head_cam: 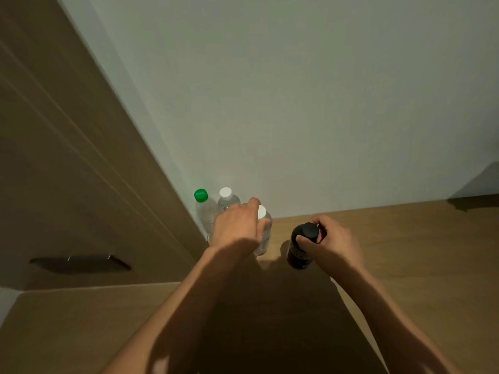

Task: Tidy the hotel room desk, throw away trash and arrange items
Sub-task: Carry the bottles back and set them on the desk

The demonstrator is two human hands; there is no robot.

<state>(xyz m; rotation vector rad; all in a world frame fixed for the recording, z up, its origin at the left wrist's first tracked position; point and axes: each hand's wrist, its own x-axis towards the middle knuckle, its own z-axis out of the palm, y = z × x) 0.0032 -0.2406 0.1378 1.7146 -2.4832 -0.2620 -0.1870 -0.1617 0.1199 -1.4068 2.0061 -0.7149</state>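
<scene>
Three clear water bottles stand in the desk's back left corner by the wall. One has a green cap (201,195), one a white cap (225,193), and the nearest white-capped bottle (264,233) is gripped around its upper body by my left hand (235,225). To its right stands a black bottle (300,249) with a black cap. My right hand (330,240) holds it near the top, fingers curled round the neck and cap.
The wooden desk (405,252) runs along a pale wall. A tall wooden cabinet panel (81,157) with a dark recessed handle (81,263) closes off the left side. A dark shadowed object (475,201) sits at the far right by the wall.
</scene>
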